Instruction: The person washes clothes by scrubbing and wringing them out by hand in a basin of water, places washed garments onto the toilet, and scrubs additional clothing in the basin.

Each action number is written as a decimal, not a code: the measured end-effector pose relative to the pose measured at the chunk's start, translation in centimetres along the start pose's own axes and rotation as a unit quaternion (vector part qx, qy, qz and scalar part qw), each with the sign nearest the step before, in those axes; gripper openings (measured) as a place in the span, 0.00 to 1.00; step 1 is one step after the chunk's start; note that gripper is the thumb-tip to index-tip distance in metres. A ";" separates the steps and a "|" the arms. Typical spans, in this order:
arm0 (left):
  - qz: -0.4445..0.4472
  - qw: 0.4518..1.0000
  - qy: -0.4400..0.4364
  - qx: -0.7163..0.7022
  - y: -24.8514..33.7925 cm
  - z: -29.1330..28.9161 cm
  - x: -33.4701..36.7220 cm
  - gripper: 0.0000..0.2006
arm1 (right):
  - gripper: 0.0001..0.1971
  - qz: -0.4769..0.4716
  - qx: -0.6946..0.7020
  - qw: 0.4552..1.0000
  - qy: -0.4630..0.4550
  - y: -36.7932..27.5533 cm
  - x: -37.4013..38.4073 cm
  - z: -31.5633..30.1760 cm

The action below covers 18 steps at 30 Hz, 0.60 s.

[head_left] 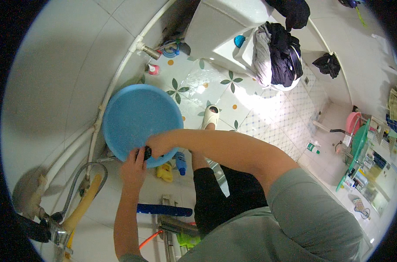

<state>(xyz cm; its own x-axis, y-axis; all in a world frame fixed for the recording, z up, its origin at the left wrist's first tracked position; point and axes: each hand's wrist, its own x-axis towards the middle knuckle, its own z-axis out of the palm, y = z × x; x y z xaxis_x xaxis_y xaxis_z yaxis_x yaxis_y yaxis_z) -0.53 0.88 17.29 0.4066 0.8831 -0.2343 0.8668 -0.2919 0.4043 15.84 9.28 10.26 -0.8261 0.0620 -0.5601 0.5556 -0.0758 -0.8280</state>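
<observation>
A large round blue basin (137,94) rests on the tiled floor by the left wall. My two hands meet over its near rim. My left hand (134,163) is closed, its fingers on a small black thing (147,153) whose kind I cannot make out. Against the other side of that thing lies my right hand (157,144), curled and slightly blurred; its fingers are mostly hidden. Just below the basin are a yellow item (165,172), perhaps a slipper, and a blue bottle (180,163).
A faucet with a grey hose (69,187) stands at lower left. A white washing-machine-like box (216,30) is at the top, with dark clothes (286,54) beside it. A pink-red bottle (153,69) stands by the wall pipe (115,76). At right are shelves of toiletries (364,174).
</observation>
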 end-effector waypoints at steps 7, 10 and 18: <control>-0.453 0.576 0.057 -0.677 6.0 -0.7 0.9 0.18 | 0.29 -0.054 -0.204 0.877 0.432 -2.5 -10.3 0.0; -0.414 0.357 0.072 -0.834 8.5 -1.8 0.6 0.12 | 0.29 -0.162 -0.430 0.800 0.385 -2.1 -13.7 0.2; -0.330 0.251 -0.106 -0.904 12.8 -4.3 1.8 0.10 | 0.24 -0.340 -0.451 0.755 0.332 -3.2 -14.3 -4.2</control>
<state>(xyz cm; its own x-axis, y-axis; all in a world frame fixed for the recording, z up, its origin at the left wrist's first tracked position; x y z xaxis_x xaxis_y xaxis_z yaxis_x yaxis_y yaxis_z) 10.11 0.34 25.88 0.5187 0.4251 -0.7418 -0.7039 0.7048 -0.0882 26.30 12.77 20.81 -0.8866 0.2893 0.3609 0.1093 0.8892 -0.4443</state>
